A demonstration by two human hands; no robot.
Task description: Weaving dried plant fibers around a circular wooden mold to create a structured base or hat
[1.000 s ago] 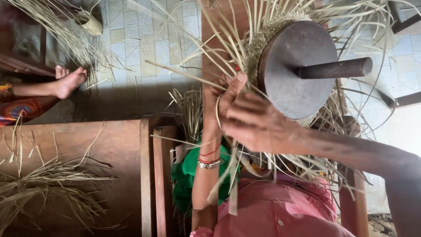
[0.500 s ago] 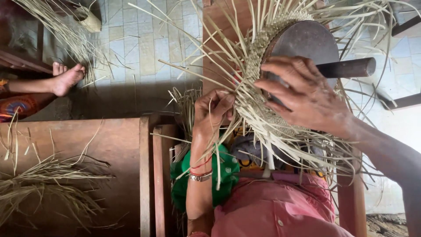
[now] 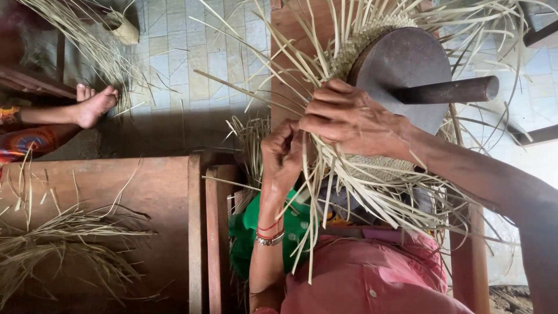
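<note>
Pinching pale straw strips (image 3: 325, 174), left hand (image 3: 282, 154) beside right hand (image 3: 349, 119), both against woven hat edge (image 3: 354, 46).

packages: none in view | labels: none in view | signs: none in view | screens: none in view

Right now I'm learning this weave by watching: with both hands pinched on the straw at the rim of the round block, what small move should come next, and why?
Probably fold the pinched strand across its neighbours. The left hand and the right hand both grip loose straw strands at the woven band around the round block, and the strands below hang unwoven.
</note>
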